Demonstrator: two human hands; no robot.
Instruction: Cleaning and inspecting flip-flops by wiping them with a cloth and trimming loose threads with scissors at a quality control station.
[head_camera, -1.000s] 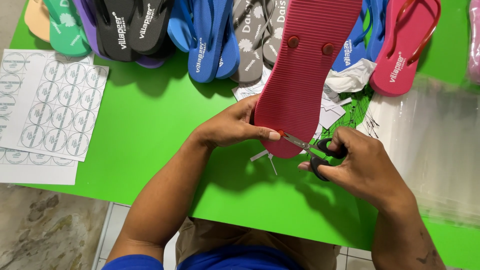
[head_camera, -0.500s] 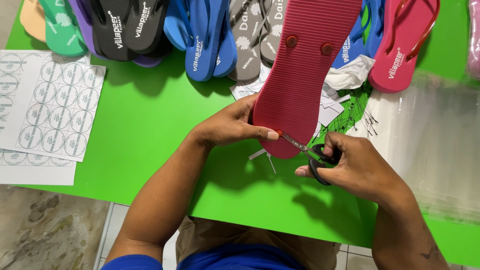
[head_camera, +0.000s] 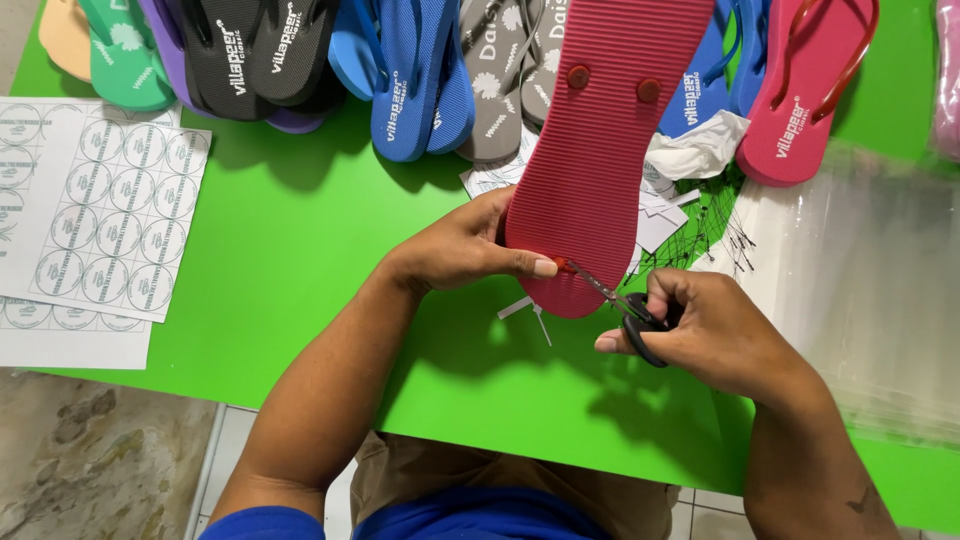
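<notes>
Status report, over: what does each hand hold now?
Left hand grips pink sandal, sole up. Right hand holds scissors, tips at sole plug beside left thumb. Paper scraps underneath.

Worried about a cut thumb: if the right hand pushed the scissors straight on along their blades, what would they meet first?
Probably the left hand's thumb tip, pressed on the red sandal sole right where the scissors' points end; depth is unclear. The right hand grips the handles.

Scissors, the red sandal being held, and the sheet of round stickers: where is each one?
scissors (head_camera: 612, 297), head view, on the blades.
red sandal (head_camera: 600, 150), head view, on its ribbed sole.
sheet of round stickers (head_camera: 118, 215), head view, middle of the sheet.
</notes>
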